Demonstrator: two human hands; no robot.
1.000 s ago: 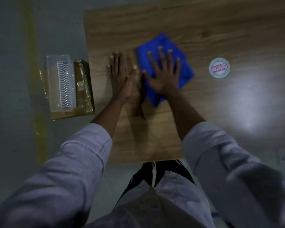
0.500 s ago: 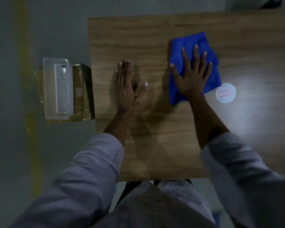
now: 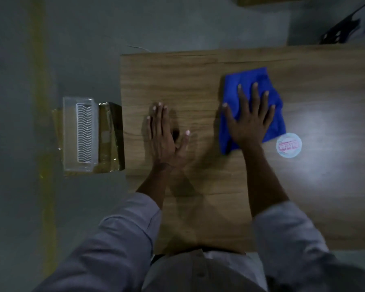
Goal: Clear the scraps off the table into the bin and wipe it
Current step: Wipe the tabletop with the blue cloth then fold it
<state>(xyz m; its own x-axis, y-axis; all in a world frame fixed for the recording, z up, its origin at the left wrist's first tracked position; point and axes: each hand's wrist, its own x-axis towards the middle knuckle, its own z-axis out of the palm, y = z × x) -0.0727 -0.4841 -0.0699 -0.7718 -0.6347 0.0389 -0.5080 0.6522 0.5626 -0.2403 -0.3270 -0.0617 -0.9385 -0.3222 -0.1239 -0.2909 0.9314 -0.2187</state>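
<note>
A blue cloth (image 3: 232, 85) lies on the wooden table (image 3: 177, 76), right of its middle. My right hand (image 3: 249, 121) presses flat on the cloth with its fingers spread. My left hand (image 3: 164, 138) rests flat on the bare wood near the table's left edge, fingers straight and together, thumb out. A round white sticker with red print (image 3: 288, 145) sits on the table just right of the cloth's near corner. On the floor left of the table stands a box lined with shiny plastic (image 3: 112, 140).
A clear plastic tray with a ribbed insert (image 3: 80, 133) lies across the box's left part. A yellow line (image 3: 42, 123) runs down the grey floor at the left. A bright light patch falls on the table's right side.
My right hand has slid the blue cloth from beside my left hand to the right, up to the round sticker. My left hand has stayed flat on the table.
</note>
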